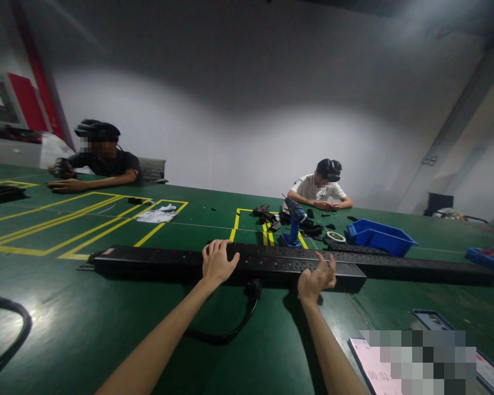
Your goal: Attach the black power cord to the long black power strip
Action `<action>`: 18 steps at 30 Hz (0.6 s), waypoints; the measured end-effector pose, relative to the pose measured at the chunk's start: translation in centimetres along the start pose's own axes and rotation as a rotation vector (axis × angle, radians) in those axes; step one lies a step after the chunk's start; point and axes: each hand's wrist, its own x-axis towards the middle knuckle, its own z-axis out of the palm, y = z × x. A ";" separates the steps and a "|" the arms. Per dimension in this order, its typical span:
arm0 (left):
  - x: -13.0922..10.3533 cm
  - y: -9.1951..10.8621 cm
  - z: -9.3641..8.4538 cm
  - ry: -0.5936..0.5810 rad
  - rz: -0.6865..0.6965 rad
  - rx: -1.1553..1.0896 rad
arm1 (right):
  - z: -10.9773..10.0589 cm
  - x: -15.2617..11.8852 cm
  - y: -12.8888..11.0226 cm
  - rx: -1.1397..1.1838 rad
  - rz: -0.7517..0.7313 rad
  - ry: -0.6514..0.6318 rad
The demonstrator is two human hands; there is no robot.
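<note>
Across the green table lies a long black bar (148, 263) with small red dots along its top. A second long black bar (428, 270) lies behind it and reaches farther right. My left hand (220, 262) rests on the top of the front bar, fingers spread over it, holding nothing. Over the right part of that bar is my right hand (318, 278), palm turned partly up, fingers apart and slightly curled, with nothing seen in it. A black cable (230, 336) with a plug hangs off the front bar's near side between my forearms.
Beyond the bars are a blue power drill (295, 216), black parts, a tape roll (336, 236) and a blue bin (381, 237). Two people sit across the table. White cloth (158, 214) lies left; a phone (364, 362) lies near right; another cable (18, 310) lies near left.
</note>
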 end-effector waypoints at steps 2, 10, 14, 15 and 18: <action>0.2 -0.1 0.2 -0.021 -0.038 0.033 | 0.2 1.1 1.2 0.029 0.161 0.125; 1.4 -1.1 0.8 -0.072 -0.143 0.074 | 1.7 4.2 6.1 0.104 0.443 0.371; 1.6 -0.9 0.6 -0.089 -0.156 0.085 | 1.8 5.2 7.2 0.119 0.436 0.413; 1.7 -0.8 0.6 -0.098 -0.153 0.084 | 1.8 5.6 7.4 0.129 0.438 0.425; 1.8 -0.6 0.3 -0.119 -0.149 0.079 | 1.7 6.9 8.5 0.147 0.479 0.456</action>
